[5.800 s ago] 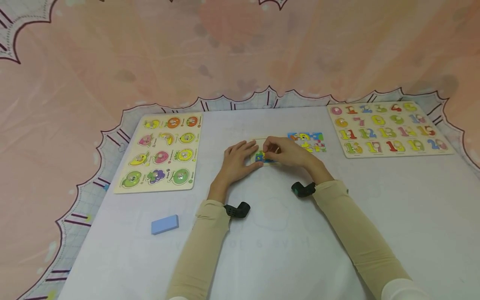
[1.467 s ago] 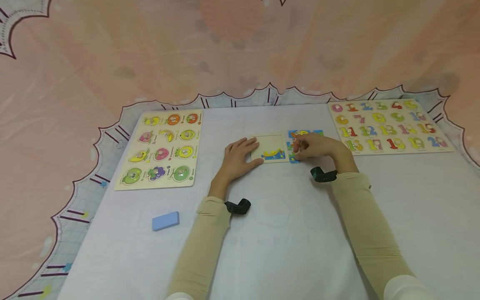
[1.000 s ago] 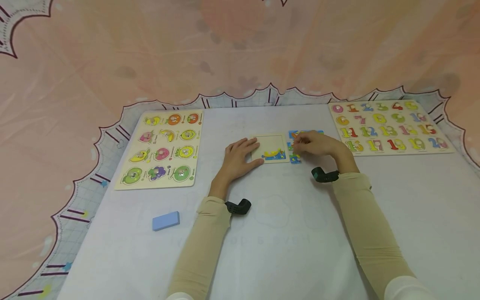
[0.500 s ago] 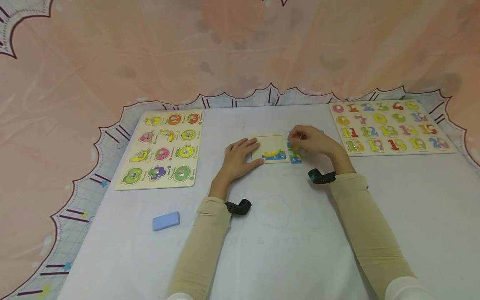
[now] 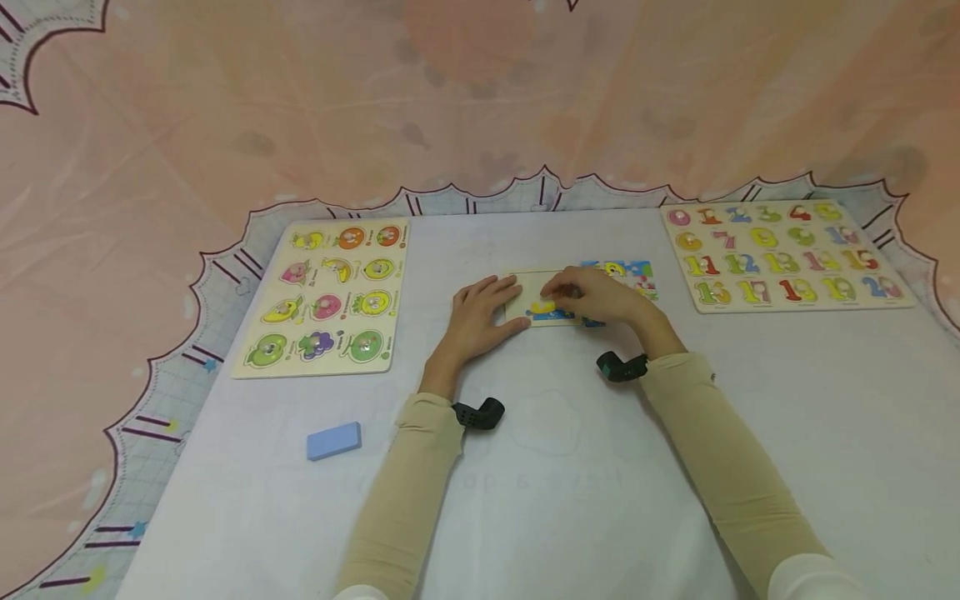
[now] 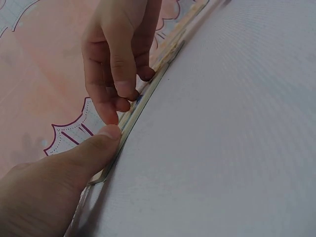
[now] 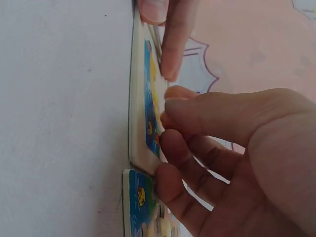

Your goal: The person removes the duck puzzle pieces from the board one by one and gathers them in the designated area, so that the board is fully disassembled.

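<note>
A small wooden puzzle tray (image 5: 523, 284) lies mid-table, with blue and yellow pieces (image 5: 551, 314) along its near side. My left hand (image 5: 478, 319) rests over the tray's left edge, fingers spread and thumb at the near corner. Over the tray's right half, my right hand (image 5: 600, 296) has thumb and index fingertips together; they pinch what seems a jigsaw piece, almost wholly hidden by the fingers. In the right wrist view, those fingertips are just above the tray's inlaid strip (image 7: 149, 98). Beside the tray's right edge lies a colourful picture panel (image 5: 636, 272), partly covered by my right hand.
A fruit puzzle board (image 5: 311, 275) lies at the left and a number puzzle board (image 5: 783, 254) at the back right. A blue block (image 5: 333, 441) sits at the front left on the white table (image 5: 555, 508). A patterned curtain-like cloth (image 5: 480, 100) hangs behind.
My right hand has moved left, from over the colourful panel to over the tray, uncovering more of the panel. The left hand keeps its place on the tray.
</note>
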